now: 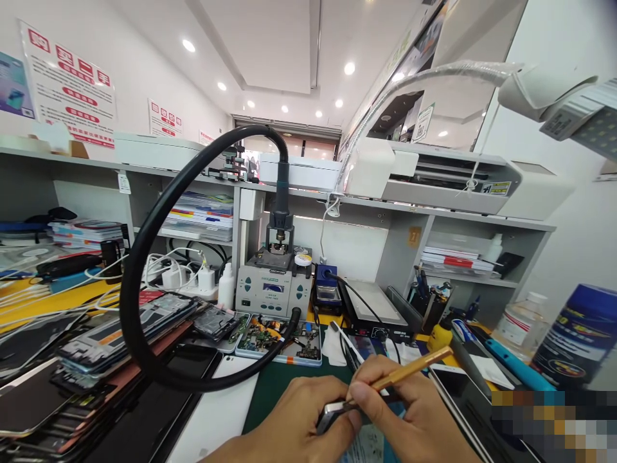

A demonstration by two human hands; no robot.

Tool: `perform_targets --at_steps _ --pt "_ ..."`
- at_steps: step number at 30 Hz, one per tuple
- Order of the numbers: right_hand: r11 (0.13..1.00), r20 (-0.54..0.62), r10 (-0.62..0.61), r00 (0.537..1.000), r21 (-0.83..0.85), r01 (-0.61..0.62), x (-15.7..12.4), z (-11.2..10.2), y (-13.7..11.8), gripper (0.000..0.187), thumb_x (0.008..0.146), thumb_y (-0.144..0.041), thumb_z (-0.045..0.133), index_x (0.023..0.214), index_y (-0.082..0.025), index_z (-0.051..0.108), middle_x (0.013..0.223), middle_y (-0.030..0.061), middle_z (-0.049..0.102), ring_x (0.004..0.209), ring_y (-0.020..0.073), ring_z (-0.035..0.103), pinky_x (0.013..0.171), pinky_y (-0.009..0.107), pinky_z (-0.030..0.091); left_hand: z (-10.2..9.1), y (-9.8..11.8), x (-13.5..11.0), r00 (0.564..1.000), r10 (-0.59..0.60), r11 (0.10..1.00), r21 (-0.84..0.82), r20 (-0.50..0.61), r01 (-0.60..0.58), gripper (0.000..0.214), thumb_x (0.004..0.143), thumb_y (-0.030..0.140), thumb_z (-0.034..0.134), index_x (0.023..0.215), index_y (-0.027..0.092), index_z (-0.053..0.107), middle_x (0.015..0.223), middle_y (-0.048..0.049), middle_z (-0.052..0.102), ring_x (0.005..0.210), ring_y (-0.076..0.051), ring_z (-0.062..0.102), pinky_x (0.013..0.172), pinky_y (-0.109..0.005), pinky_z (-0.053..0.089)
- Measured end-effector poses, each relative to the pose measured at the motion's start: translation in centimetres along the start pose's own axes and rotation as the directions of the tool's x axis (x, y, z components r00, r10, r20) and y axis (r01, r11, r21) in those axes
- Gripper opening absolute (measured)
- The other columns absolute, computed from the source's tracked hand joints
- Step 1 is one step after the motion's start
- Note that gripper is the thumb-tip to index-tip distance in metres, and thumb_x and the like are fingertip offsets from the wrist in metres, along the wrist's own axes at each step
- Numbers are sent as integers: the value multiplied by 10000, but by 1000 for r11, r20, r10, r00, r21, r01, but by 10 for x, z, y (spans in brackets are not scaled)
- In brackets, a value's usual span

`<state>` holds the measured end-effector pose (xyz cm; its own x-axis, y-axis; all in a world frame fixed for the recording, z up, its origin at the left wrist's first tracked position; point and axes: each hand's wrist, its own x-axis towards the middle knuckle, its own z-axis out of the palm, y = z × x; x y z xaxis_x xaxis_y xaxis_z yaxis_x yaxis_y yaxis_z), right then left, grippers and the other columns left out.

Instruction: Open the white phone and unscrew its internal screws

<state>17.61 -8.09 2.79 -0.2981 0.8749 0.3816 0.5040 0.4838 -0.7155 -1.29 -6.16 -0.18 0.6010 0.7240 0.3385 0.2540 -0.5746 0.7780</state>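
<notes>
My left hand [294, 415] is wrapped round a small phone-like device [330, 417] with a rounded silver edge, low in the middle of the view. My right hand [402, 402] pinches a slim tool with a gold-coloured handle [419, 368]. The handle slants up to the right, and its working end meets the device's edge near my left thumb. Fingers cover that tip, so its exact kind cannot be made out. Much of the device is hidden too. Beneath both hands lies a dark green mat [270, 392].
A black hose [129, 283] loops from a hot air station [272, 289] across the left side. Circuit boards fill a tray [308, 361]. Stacked phone parts [106, 341] lie left, a white tablet-like panel [216, 405] nearer. Bottles and a blue can [576, 337] stand right.
</notes>
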Motion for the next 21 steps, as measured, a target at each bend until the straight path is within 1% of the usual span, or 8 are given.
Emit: perform_targets --at_steps 2,6,9,13,16,21 --pt "1000 5 0 1000 -5 0 0 0 1 300 1000 -464 571 852 -229 685 783 6 675 773 207 659 750 310 502 0 0 0 1000 4 1000 7 1 -4 358 962 380 452 834 127 670 754 -41 608 688 -174 569 686 -269 467" --pt "1000 15 0 1000 5 0 -1 -1 3 324 1003 -485 558 846 -227 676 780 10 665 769 209 649 747 313 499 -2 0 1 1000 11 1000 20 17 -11 374 961 377 458 885 117 716 796 -60 667 742 -192 630 725 -264 492" --pt "999 22 30 999 16 -30 -2 -1 3 363 1011 -514 535 837 -222 664 775 16 656 764 213 638 737 320 494 -2 0 0 1000 1 999 32 3 -1 369 964 373 468 936 124 740 823 -59 693 757 -192 647 731 -257 494" --pt "998 28 59 998 2 -59 -2 -2 2 399 1011 -546 517 834 -218 661 770 22 655 767 220 633 743 335 490 -1 -1 -1 1000 15 999 47 9 -16 367 959 374 475 941 118 737 813 -61 692 741 -194 641 711 -265 483" --pt "999 16 54 998 -7 -54 -2 -2 2 409 1011 -547 514 828 -215 665 760 24 661 762 223 638 741 337 494 -1 0 0 1000 24 999 35 11 -25 383 962 360 458 959 105 744 851 -81 716 779 -211 659 746 -277 489" --pt "1000 -18 27 999 -5 -27 -1 -2 3 415 1006 -538 530 807 -207 680 728 25 664 723 218 638 699 324 500 -2 -1 2 999 50 998 33 16 -50 380 945 363 459 941 103 735 829 -78 698 738 -201 629 701 -271 474"
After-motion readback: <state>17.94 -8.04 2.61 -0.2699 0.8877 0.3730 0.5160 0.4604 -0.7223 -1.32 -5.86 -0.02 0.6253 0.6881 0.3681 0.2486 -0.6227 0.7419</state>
